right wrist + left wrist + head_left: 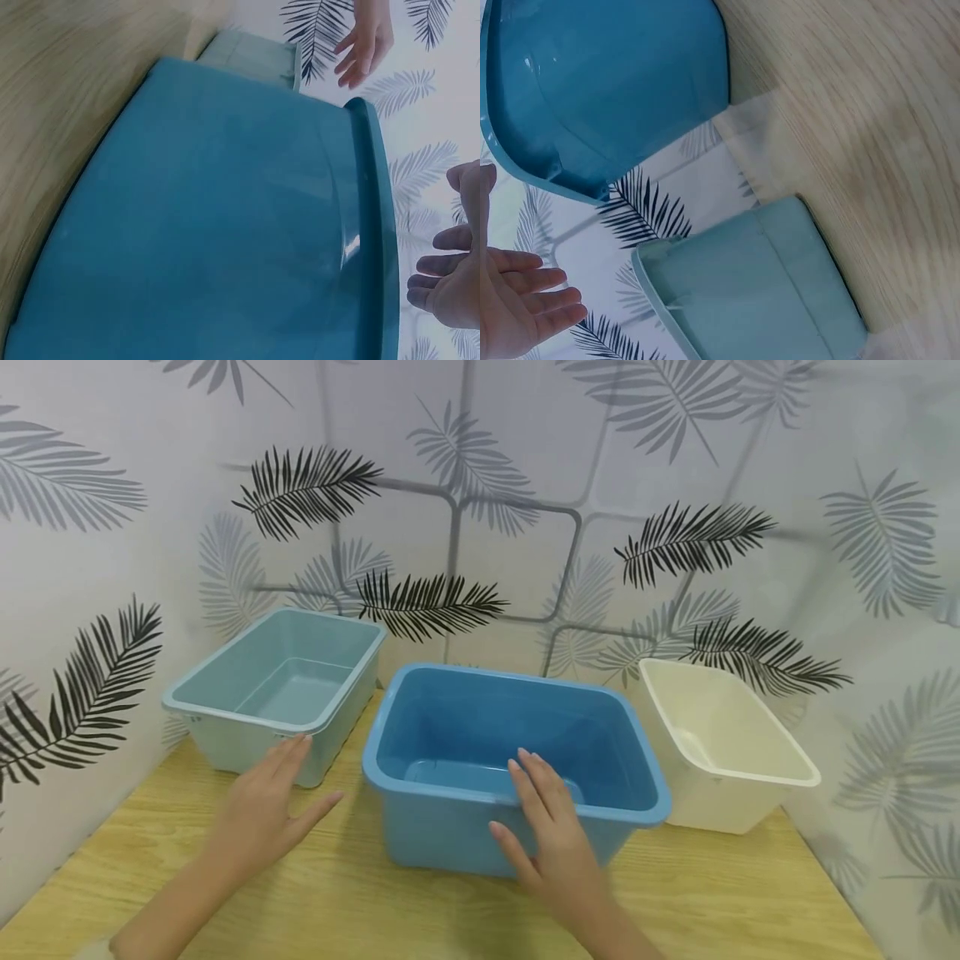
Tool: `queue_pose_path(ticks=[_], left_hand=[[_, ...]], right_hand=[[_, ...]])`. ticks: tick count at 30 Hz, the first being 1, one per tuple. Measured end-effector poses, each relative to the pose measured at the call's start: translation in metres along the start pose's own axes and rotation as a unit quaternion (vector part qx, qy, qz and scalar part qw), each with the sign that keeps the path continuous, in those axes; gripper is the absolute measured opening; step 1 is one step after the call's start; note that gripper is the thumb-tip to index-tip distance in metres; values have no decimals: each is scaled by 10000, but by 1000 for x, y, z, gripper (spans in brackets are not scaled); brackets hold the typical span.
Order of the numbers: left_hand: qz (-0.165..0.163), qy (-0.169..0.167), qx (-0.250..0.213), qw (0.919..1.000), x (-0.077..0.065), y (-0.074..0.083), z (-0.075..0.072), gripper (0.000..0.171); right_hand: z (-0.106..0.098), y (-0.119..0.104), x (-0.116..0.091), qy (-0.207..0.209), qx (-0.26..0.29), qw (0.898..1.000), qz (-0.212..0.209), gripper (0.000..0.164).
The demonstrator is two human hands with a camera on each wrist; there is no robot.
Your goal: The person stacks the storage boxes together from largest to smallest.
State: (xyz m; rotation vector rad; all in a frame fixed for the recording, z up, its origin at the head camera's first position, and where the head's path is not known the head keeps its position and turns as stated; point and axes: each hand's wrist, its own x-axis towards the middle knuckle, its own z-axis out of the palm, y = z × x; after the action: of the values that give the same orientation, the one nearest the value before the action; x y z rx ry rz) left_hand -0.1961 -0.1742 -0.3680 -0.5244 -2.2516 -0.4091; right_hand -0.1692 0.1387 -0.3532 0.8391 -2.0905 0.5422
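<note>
- Person at a wood-grain table [360,914], both arms reaching forward, hands bare.
- Left hand [258,810]: above table, near the front corner of the pale green bin [247,747]; not touching it.
- Left fingers [288,764] straight and relaxed, thumb spread out toward the middle bin; they have hold of nothing.
- Right hand [555,839]: at the near long side of the blue bin [442,835], raised over rim level with a gap between.
- Right fingers [538,789] extended, slightly bent, thumb well apart; nothing in their grasp.
- Blue bin: upright, middle of the three, long side facing the person, mouth up.
- Pale green bin: upright, on the person's left, set a bit farther back, narrow end facing the person.
- Cream bin [712,797]: upright, on the right, angled, partly behind the blue bin's right end.
- Wall [525,410] behind: pale, black and grey feather-like prints.
</note>
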Motion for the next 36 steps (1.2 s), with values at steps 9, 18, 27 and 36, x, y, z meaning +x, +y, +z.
queue_pose_path(ticks=[9,18,27,36], left_hand=[[-107,-70,183,9998,-8,-18,-10,72],[0,39,403,9992,-13,-39,-11,79],[333,150,455,9983,-10,-60,-9,85],[538,130,506,9972,-5,-80,-9,81]], right_hand=[[22,-23,12,77,384,9985,-390,53],[49,-52,24,-46,759,9898,-1209,49],[84,-77,36,-537,515,9860,-1491,45],[120,-84,49,-790,218,9901,-1144,44]])
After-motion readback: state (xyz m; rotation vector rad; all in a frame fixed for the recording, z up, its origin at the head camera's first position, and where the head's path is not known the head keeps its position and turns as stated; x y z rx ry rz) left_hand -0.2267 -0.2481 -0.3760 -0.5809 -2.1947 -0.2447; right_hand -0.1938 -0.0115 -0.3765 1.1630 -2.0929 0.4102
